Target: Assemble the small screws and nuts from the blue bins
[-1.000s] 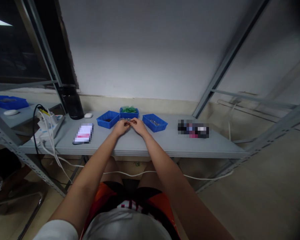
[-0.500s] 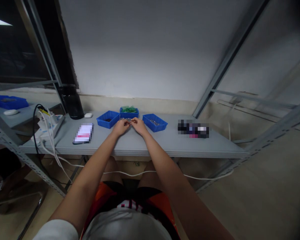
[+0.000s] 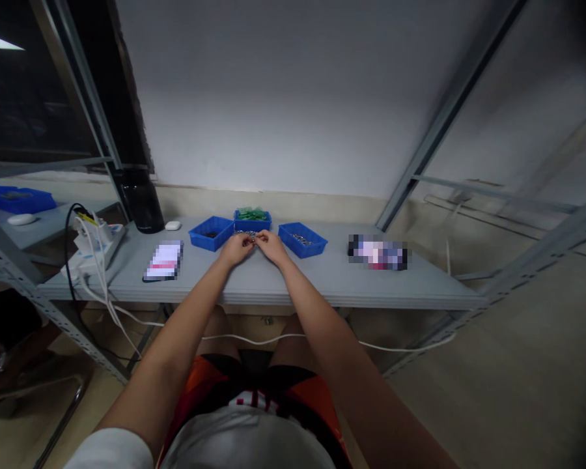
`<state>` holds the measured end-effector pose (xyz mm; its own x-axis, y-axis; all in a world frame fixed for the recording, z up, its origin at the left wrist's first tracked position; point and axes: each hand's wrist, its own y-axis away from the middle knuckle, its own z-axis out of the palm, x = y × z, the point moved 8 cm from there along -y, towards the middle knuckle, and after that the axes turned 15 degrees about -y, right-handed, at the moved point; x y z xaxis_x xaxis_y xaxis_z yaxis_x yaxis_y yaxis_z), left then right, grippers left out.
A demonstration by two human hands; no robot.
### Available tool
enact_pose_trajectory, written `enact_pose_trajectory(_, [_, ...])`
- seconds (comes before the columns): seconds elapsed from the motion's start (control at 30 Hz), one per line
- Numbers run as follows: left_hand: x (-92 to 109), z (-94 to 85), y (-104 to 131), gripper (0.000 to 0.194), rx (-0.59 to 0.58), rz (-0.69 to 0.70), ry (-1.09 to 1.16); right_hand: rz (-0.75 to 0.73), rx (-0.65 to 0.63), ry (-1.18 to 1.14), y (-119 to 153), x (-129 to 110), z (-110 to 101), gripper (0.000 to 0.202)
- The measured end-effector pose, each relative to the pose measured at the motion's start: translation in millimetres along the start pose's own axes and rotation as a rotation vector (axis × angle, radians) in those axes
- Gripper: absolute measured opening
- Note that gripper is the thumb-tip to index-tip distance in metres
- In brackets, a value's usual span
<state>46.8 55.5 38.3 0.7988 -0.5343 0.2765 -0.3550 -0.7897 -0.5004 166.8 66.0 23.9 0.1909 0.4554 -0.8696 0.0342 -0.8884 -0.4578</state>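
Observation:
My left hand [image 3: 238, 248] and my right hand [image 3: 269, 245] meet fingertip to fingertip over the grey shelf top. Both are closed in a pinch around something small that I cannot make out. Just beyond the fingers lies a heap of small shiny metal parts [image 3: 245, 232]. On the left stands a blue bin [image 3: 211, 242] with dark pieces inside. Behind the hands, another blue bin [image 3: 252, 225] is filled with green pieces [image 3: 251, 213]. To the right, a third blue bin [image 3: 303, 249] holds small silvery parts [image 3: 301, 240].
A phone [image 3: 163, 260] lies at the left, near a white earphone case [image 3: 172, 225] and a black bottle [image 3: 141, 200]. A power strip [image 3: 95, 251] with cables sits at the left end. On the right lies a blurred-out device [image 3: 377, 253]. Metal uprights [image 3: 449, 107] frame the shelf.
My hands stay in nearly the same spot, with only slight finger movement. The blurred picture on the device at the right has changed.

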Motion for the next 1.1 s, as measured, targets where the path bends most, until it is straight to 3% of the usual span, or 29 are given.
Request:
enact_pose_trajectory(0.2, [1,-0.9,-1,0.021,0.005,0.002,-0.017,0.013,0.008,-0.006,1,-3,-1,0.010])
enact_pose_trajectory(0.43, [-1,-10.5,0,0.022,0.088,-0.062,-0.006,0.021,0.034,-0.065,-2,2,-3,0.019])
enact_pose_trajectory(0.7, [-2,-19.3,-1,0.021,0.173,-0.069,0.044,-0.010,-0.132,-0.102,-3,5,11,0.024])
enact_pose_trajectory(0.83, [1,-17.9,0,0.018,0.159,-0.046,0.122,-0.018,-0.201,-0.095,-2,9,17,0.028])
enact_pose_trajectory(1.1, [-5,-17.2,2,0.016,0.150,-0.130,0.117,-0.002,-0.034,-0.049,-4,2,2,0.030])
